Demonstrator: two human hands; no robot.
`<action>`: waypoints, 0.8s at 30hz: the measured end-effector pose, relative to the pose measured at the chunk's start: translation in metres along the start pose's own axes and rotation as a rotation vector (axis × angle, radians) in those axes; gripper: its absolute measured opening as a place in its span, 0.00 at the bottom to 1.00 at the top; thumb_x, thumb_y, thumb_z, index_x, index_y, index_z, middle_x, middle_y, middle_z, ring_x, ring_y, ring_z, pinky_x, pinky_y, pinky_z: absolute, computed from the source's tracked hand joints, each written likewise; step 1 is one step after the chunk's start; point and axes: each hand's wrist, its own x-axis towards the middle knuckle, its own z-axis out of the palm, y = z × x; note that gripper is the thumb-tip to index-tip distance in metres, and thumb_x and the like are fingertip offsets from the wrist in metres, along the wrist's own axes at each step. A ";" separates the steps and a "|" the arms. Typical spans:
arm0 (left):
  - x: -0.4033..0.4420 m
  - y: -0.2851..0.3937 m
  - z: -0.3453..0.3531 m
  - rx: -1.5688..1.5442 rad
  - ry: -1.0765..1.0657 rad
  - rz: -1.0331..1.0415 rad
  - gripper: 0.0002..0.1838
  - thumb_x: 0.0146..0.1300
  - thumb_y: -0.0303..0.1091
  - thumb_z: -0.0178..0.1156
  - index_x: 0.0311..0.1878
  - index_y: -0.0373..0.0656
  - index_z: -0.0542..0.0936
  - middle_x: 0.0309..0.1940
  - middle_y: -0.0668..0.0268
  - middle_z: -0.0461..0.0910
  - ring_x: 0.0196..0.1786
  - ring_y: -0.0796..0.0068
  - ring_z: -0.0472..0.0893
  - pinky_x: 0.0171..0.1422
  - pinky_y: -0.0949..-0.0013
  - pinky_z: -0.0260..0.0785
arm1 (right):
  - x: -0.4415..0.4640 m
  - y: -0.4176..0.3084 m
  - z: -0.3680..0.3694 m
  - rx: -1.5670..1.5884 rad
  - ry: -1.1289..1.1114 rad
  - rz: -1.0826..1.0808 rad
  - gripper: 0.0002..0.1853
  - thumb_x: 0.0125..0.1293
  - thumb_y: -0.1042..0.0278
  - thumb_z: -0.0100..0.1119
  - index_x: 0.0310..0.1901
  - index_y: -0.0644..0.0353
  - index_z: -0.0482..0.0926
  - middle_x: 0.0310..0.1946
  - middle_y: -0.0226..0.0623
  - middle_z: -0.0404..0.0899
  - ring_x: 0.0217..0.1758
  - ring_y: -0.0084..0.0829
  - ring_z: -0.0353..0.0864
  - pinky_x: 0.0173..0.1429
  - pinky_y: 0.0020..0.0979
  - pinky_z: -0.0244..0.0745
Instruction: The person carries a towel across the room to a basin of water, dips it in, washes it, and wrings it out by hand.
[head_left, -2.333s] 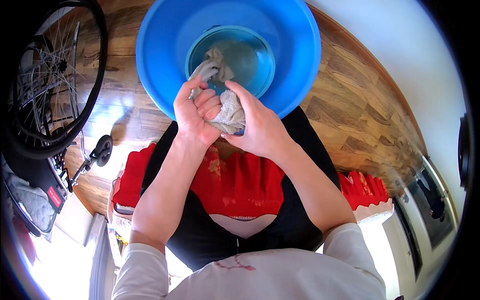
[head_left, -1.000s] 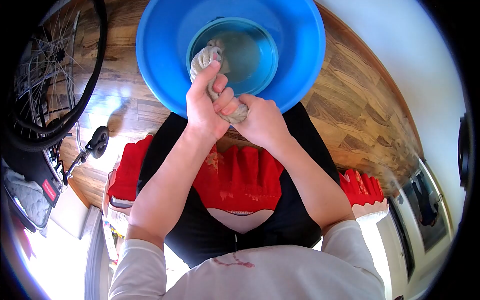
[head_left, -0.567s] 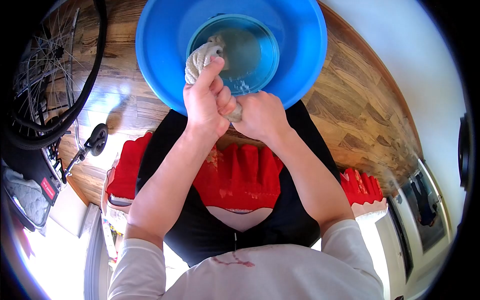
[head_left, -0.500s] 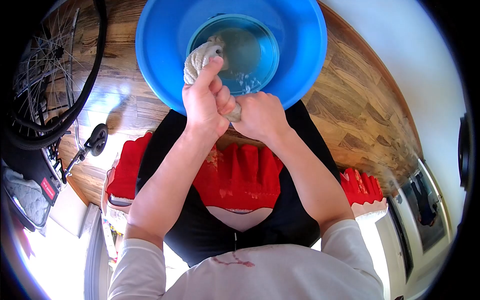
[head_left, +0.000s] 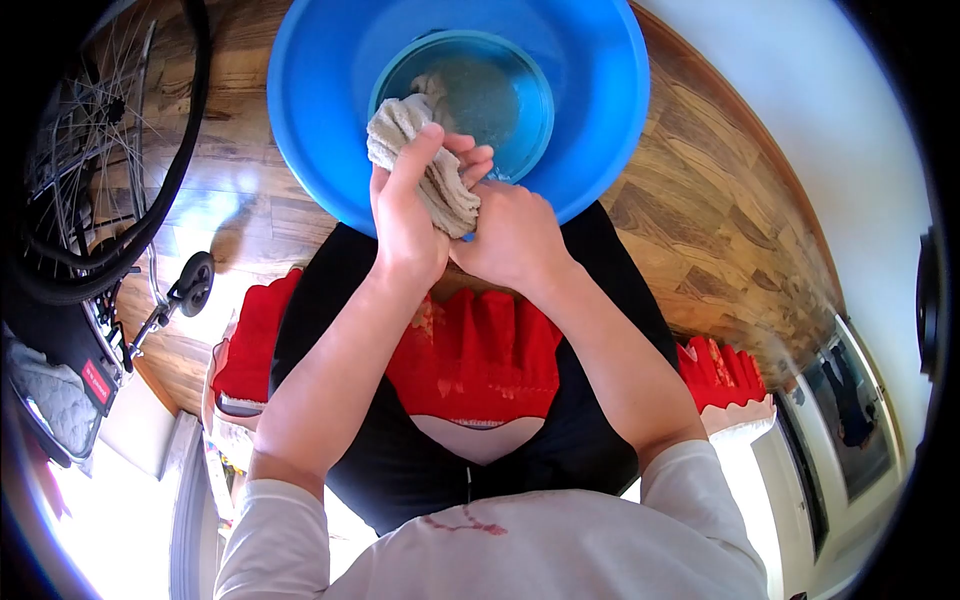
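Note:
A damp, off-white towel [head_left: 440,190] lies bunched in my left hand [head_left: 408,215], across the palm with the thumb over it. The fingers of that hand are loosened and partly stretched out on the far side. My right hand [head_left: 515,228] is closed at the towel's near end; its fingertips are hidden. Both hands are over the near rim of a large blue tub [head_left: 610,110]. Inside the tub sits a smaller teal basin [head_left: 545,95] with cloudy water [head_left: 485,100]. A pale, cloth-like lump [head_left: 430,86] shows at the basin's left side.
A wheelchair-like frame with a spoked wheel [head_left: 115,110] and a small caster [head_left: 197,283] stands at the left. Red fabric [head_left: 475,350] covers the seat beneath me, between my black-clad legs. Wood flooring [head_left: 700,220] meets a white wall [head_left: 830,100] on the right.
The tightly twisted towel has loosened and spread into a looser bundle. My left fingers have uncurled from their grip. The dripping water seen earlier has mostly stopped.

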 end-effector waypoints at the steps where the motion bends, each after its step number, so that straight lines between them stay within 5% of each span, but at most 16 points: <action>1: -0.002 0.001 0.001 0.033 -0.019 0.020 0.13 0.65 0.33 0.60 0.46 0.41 0.68 0.29 0.64 0.74 0.27 0.66 0.80 0.29 0.63 0.74 | 0.000 0.002 0.004 0.051 0.045 -0.003 0.06 0.52 0.67 0.63 0.32 0.58 0.82 0.30 0.45 0.82 0.36 0.48 0.83 0.41 0.45 0.79; 3: -0.008 0.004 0.002 0.101 -0.056 0.055 0.13 0.67 0.35 0.59 0.47 0.41 0.67 0.30 0.63 0.74 0.26 0.64 0.81 0.28 0.63 0.75 | -0.001 0.011 0.018 0.156 0.135 -0.005 0.07 0.53 0.69 0.63 0.34 0.59 0.82 0.31 0.45 0.82 0.38 0.49 0.83 0.44 0.45 0.78; 6: -0.008 0.007 -0.008 0.148 -0.158 0.091 0.13 0.67 0.37 0.59 0.47 0.43 0.67 0.28 0.64 0.72 0.18 0.69 0.75 0.21 0.66 0.69 | 0.005 0.022 0.018 0.144 -0.017 0.030 0.08 0.54 0.70 0.62 0.36 0.59 0.83 0.31 0.47 0.83 0.40 0.51 0.82 0.47 0.46 0.77; 9: -0.005 0.012 -0.010 0.060 -0.141 0.002 0.12 0.67 0.36 0.59 0.46 0.44 0.68 0.25 0.67 0.69 0.11 0.76 0.65 0.16 0.70 0.57 | 0.005 0.021 0.015 0.322 -0.080 0.062 0.08 0.55 0.70 0.62 0.37 0.58 0.83 0.32 0.48 0.83 0.41 0.52 0.82 0.47 0.47 0.77; 15: -0.005 0.023 -0.010 0.017 -0.151 -0.081 0.13 0.67 0.44 0.56 0.48 0.48 0.71 0.18 0.73 0.61 0.11 0.83 0.53 0.16 0.72 0.43 | 0.006 0.010 0.012 0.106 -0.035 0.023 0.10 0.53 0.59 0.65 0.31 0.55 0.83 0.30 0.46 0.83 0.37 0.51 0.83 0.41 0.46 0.78; 21: -0.007 0.025 -0.010 0.029 -0.149 -0.098 0.16 0.65 0.48 0.55 0.50 0.50 0.72 0.19 0.74 0.58 0.12 0.83 0.51 0.18 0.73 0.42 | 0.004 0.004 0.009 -0.072 -0.087 -0.007 0.13 0.53 0.52 0.61 0.25 0.53 0.83 0.27 0.44 0.83 0.32 0.49 0.83 0.38 0.46 0.78; 24: -0.006 0.027 -0.015 -0.008 -0.237 -0.095 0.18 0.65 0.48 0.54 0.50 0.46 0.72 0.20 0.71 0.65 0.14 0.80 0.60 0.19 0.72 0.52 | 0.003 0.004 0.008 -0.097 -0.105 -0.019 0.11 0.53 0.55 0.60 0.25 0.54 0.83 0.27 0.46 0.83 0.33 0.49 0.83 0.39 0.46 0.78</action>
